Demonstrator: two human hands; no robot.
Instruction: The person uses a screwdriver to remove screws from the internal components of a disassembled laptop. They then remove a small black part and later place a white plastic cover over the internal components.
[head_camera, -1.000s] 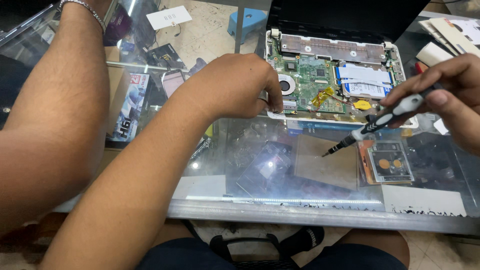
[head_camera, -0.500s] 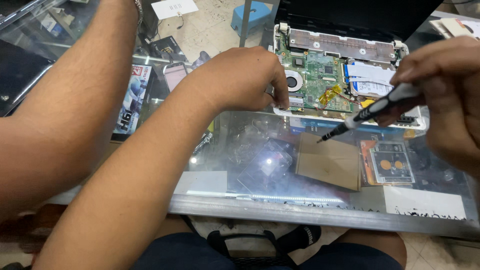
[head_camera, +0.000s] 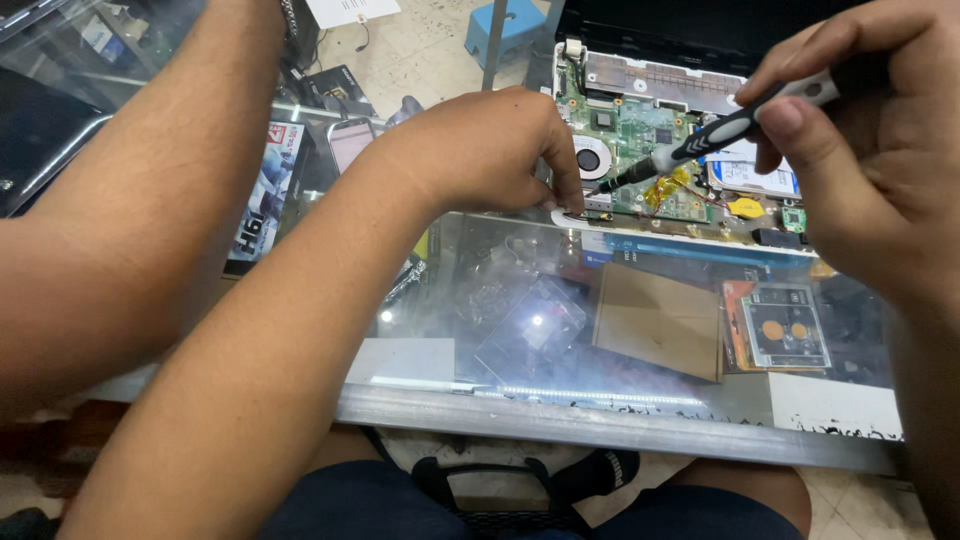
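Glass countertop (head_camera: 560, 330) covers a display case, with an opened laptop (head_camera: 680, 150) lying on it, its green circuit board bare. Left hand (head_camera: 480, 150) presses curled fingertips onto the laptop's near edge. Right hand (head_camera: 860, 150) pinches a black-and-grey screwdriver (head_camera: 720, 130), its tip resting by the round fan (head_camera: 592, 160). A slip could gouge the board or snag the thin wires. What the tip touches is too small to make out, and the laptop's right side is hidden.

Screwdriver (head_camera: 735, 125) tip over opened laptop (head_camera: 660, 150)
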